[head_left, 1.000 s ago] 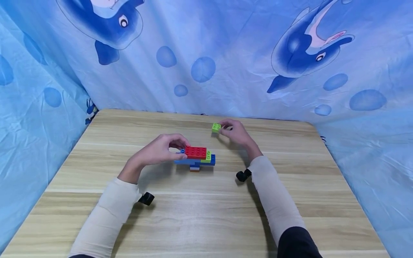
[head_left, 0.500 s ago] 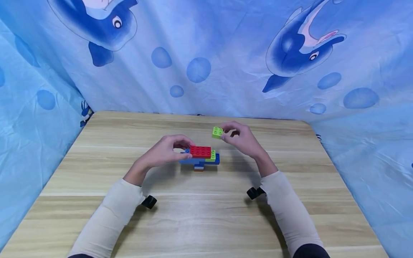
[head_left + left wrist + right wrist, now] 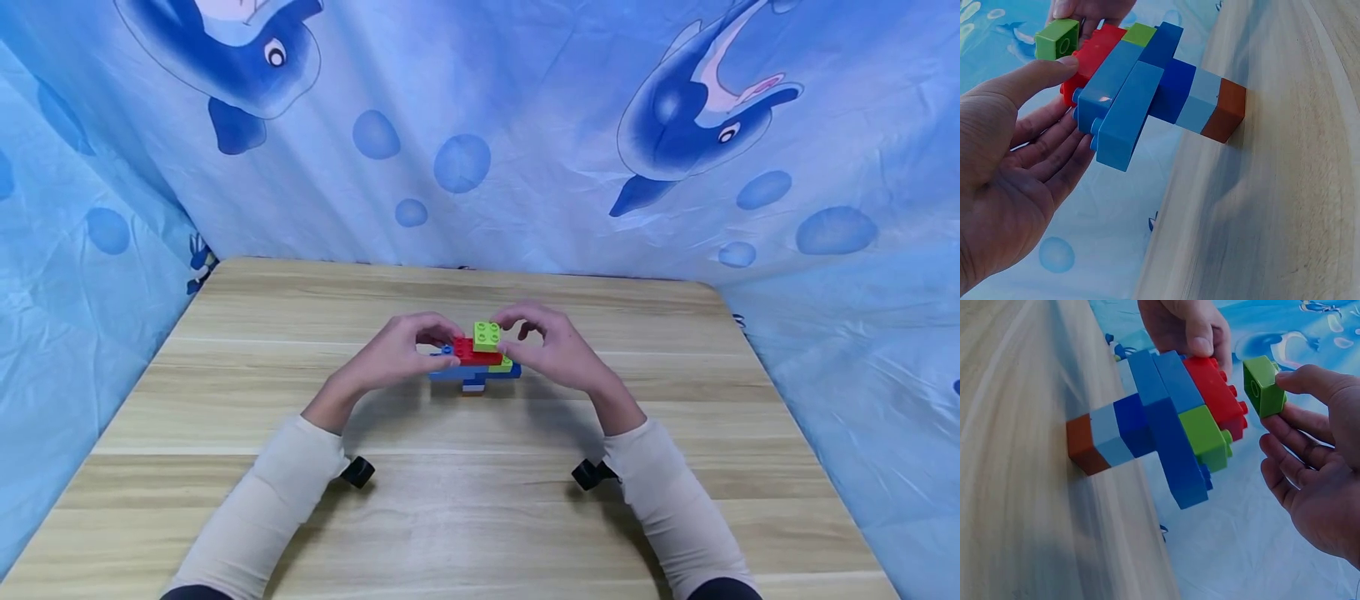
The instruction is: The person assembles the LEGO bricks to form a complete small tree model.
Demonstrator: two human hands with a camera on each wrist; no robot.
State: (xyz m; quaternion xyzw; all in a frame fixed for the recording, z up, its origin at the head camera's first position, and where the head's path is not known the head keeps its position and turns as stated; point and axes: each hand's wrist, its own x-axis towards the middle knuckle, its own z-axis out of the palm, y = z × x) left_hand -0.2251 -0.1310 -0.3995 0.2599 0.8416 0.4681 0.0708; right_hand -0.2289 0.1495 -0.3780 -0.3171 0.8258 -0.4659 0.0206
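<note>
A toy-brick model stands on the wooden table point(image 3: 450, 500), its narrow stem made of a brown brick point(image 3: 1087, 444), a light blue brick point(image 3: 1112, 432) and a dark blue brick point(image 3: 1135, 425). Wider blue bricks point(image 3: 1130, 119) cross the stem, and a red brick point(image 3: 1213, 390) lies on top beside a light green brick point(image 3: 1204, 436). My left hand point(image 3: 397, 354) holds the red brick's left end between thumb and fingers. Pinched in my right hand point(image 3: 551, 350) is a loose lime-green brick point(image 3: 1263, 386), studs up, just above the red brick with a gap showing in the right wrist view.
A blue curtain point(image 3: 525, 208) printed with dolphins and bubbles hangs behind the table and at both sides. Black wrist cameras point(image 3: 357, 472) stick out from both pale sleeves point(image 3: 255, 500), low over the tabletop.
My right hand has lifted the lime-green brick off the back of the table and brought it forward and left, over the red brick. The left hand keeps its hold on the model.
</note>
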